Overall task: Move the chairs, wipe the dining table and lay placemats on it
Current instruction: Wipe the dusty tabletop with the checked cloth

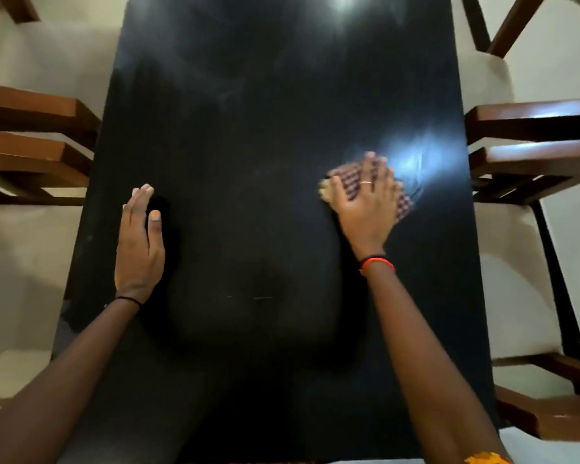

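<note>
A long black dining table (265, 112) fills the middle of the head view, glossy with light glare. My right hand (365, 202) lies flat with straight fingers on a checked red and white cloth (403, 205), pressing it onto the right half of the tabletop; the hand and cloth are blurred. My left hand (139, 242) rests flat on the left part of the table, fingers straight and holding nothing. No placemat is in view.
Brown wooden chairs stand off both long sides: two chair backs on the left (31, 142), two on the right (536, 145), another at the lower right (556, 413). More chair frames show at the far corners. Pale floor lies between them.
</note>
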